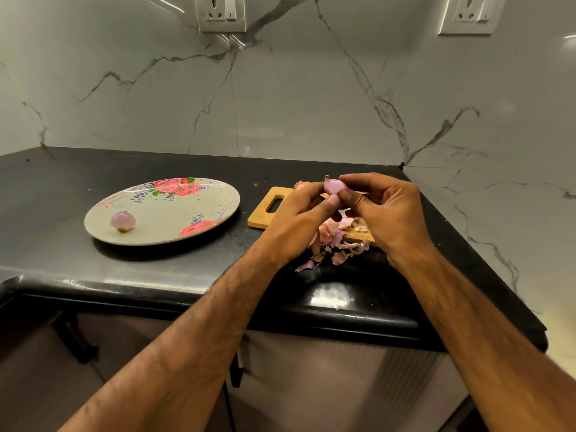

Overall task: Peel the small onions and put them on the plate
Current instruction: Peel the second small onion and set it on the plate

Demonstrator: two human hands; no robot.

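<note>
- Both hands are raised together above the tabletop (62, 188), fingertips meeting over one small onion (333, 185).
- Left hand (299, 219): fingers curled, thumb tip pressed to the onion's lower side; it grips the bulb from the left.
- Right hand (389, 213): fingers bent over the top, thumb against the underside; it pinches the same bulb from the right.
- The small onion between the fingertips shows glossy pink-purple flesh, with a dry brown tip pointing up and away from the person.
- Directly beneath both hands lies a wooden cutting board (260, 220), its handle slot out past the left hand's knuckles.
- Below the palms, a heap of peels (338, 236), pink and papery, sits on the board's near edge and spills onto the tabletop toward the wrists.
- Just beyond the left hand's fingertips there is a brownish rounded shape (301, 184), mostly hidden; I cannot tell for sure what it is.
- Well out to the left of the left hand sits a plate (174, 219), pale with red roses, flat on the tabletop and apart from the board.
- On the plate's near-left part, far from either hand, rests one peeled onion (123, 220), pale purple, root end down toward the rim.
- Behind the hands rises a grey veined marble wall (280, 88), with two socket plates high up, one (221, 12) above the left hand's side and one (470, 14) past the right.
</note>
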